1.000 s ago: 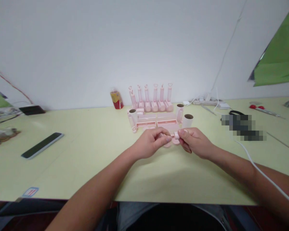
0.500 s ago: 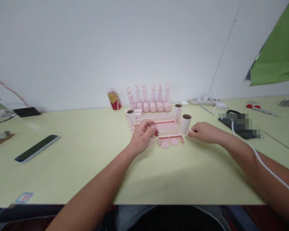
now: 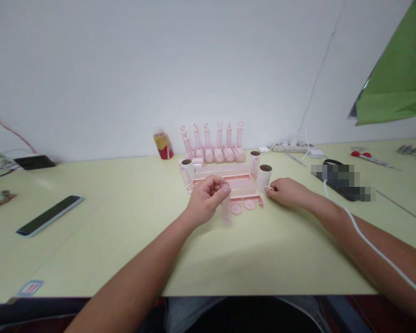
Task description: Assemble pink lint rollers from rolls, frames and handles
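Note:
My left hand (image 3: pixel 208 196) is closed round the upper end of a translucent pink tube (image 3: pixel 226 212), which hangs nearly upright above the table. To the right, my right hand (image 3: pixel 286 190) pinches a small pale pink piece (image 3: pixel 268 188), mostly hidden by the fingers, close beside a white cardboard tube (image 3: pixel 264 178). Between the hands lie two pink discs (image 3: pixel 249 204) with a pink tray (image 3: pixel 253 199) behind them. Farther back is a long translucent pink cover (image 3: pixel 242 187).
Several pink tubes (image 3: pixel 219 137) with ring tops stand along the wall. A red and yellow bottle (image 3: pixel 163 145) is left of them. A dark-topped bar (image 3: pixel 50 216) lies at left. A black device (image 3: pixel 343 182) and white cable (image 3: pixel 353 226) are at right; the cable crosses my right forearm.
My left hand has turned so the translucent tube hangs more upright and shows more. My right hand has shifted slightly left, nearer the white cardboard tube. The view has moved a little.

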`<action>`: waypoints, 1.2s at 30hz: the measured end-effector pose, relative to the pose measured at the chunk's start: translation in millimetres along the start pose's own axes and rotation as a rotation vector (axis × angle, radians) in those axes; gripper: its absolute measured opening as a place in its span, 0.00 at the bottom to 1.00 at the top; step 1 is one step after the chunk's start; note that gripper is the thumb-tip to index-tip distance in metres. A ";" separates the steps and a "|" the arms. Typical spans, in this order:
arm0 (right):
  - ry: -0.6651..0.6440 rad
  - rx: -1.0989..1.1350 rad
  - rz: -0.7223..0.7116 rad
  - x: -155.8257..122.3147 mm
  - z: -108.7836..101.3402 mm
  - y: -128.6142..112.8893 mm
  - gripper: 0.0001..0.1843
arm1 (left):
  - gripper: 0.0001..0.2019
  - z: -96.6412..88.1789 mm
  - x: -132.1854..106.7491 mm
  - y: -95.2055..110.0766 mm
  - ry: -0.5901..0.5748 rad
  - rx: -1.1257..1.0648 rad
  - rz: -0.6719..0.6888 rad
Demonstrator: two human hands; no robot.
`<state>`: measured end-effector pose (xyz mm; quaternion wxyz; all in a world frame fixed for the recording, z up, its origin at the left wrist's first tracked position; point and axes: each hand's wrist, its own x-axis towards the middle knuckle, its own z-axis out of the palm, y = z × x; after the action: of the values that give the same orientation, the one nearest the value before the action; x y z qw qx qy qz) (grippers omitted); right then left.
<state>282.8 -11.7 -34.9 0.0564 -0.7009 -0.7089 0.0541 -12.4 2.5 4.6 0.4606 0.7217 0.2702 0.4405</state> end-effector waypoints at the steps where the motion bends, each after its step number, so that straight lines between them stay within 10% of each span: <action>1: 0.010 0.002 0.000 0.5 1.2 -0.9 0.24 | 0.17 0.8 -0.3 0.5 0.000 -0.015 -0.003; 12: 0.183 0.124 0.042 -12.2 -23.8 0.5 0.21 | 0.16 2.3 0.6 -1.8 -0.019 -0.301 -0.170; 17: 0.256 0.839 -0.397 -43.1 -35.2 -36.7 0.29 | 0.21 14.6 -1.3 0.8 -0.036 -0.425 -0.256; 22: 0.329 1.216 -0.357 -54.8 -31.8 -60.4 0.21 | 0.22 25.5 -6.2 -3.1 -0.116 -0.297 -0.265; 30: 0.684 0.833 -0.135 -26.1 -33.1 -21.1 0.18 | 0.17 19.0 -6.1 -5.3 -0.100 -0.047 -0.212; 36: 0.561 0.503 -0.103 -10.2 -7.9 -14.3 0.20 | 0.13 14.4 -5.2 -8.9 -0.140 0.091 -0.184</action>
<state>270.0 -22.1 -24.9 0.4213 -0.6161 -0.6649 0.0294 -1.8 -4.0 -8.2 0.4836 0.7431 0.3221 0.3320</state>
